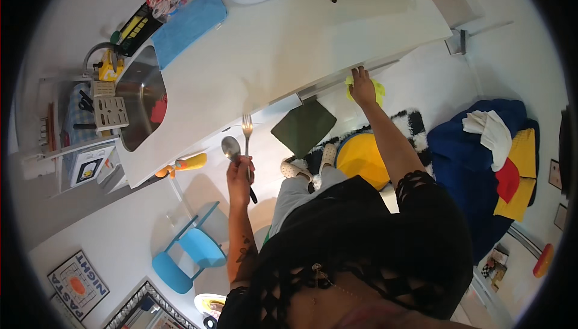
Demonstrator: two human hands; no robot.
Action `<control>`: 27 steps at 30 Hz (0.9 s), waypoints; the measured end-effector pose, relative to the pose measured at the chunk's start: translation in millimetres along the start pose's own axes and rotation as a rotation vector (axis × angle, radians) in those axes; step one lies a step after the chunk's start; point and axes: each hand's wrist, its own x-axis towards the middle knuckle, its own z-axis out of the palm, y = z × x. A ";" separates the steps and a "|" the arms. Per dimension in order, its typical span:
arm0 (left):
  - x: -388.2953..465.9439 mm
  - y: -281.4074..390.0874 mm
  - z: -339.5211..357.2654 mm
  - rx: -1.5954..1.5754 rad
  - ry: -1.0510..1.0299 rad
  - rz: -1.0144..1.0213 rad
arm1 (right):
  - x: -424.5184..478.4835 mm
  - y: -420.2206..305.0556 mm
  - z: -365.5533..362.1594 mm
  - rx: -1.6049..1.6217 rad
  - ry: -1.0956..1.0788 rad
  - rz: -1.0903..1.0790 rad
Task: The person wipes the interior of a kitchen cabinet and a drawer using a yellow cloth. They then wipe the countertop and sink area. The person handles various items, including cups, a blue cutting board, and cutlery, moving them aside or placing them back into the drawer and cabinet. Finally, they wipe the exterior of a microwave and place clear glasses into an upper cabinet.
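My left hand (pixel 240 177) grips a metal spoon (pixel 231 147) and a metal fork (pixel 247 126) together by their handles, with the heads pointing up toward the counter. A dark handle end sticks out below my fist. My right hand (pixel 362 88) holds a crumpled yellow-green cloth (pixel 378 92) against its palm. Its fingertips reach the edge of a drawer (pixel 325 82) under the white countertop (pixel 289 44). The drawer seems pulled out a little; its inside is hidden from me.
Left along the counter are a steel sink (pixel 142 89), a blue drying mat (pixel 189 26) and a black caddy (pixel 137 26). A dark green mat (pixel 305 126) hangs or lies below the drawer. On the floor are a yellow-topped round stool (pixel 361 155) and a blue folding chair (pixel 201 245).
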 end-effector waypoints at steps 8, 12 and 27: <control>7.0 -8.7 74.6 0.103 -0.092 -0.121 | 14.7 6.7 14.8 -0.008 0.097 -0.088; 18.8 -1.9 115.4 0.151 -0.173 -0.118 | 16.9 7.6 11.1 -0.130 0.098 -0.071; 24.4 -10.7 131.3 0.146 -0.227 -0.073 | -107.5 23.3 -58.0 0.119 0.015 -0.026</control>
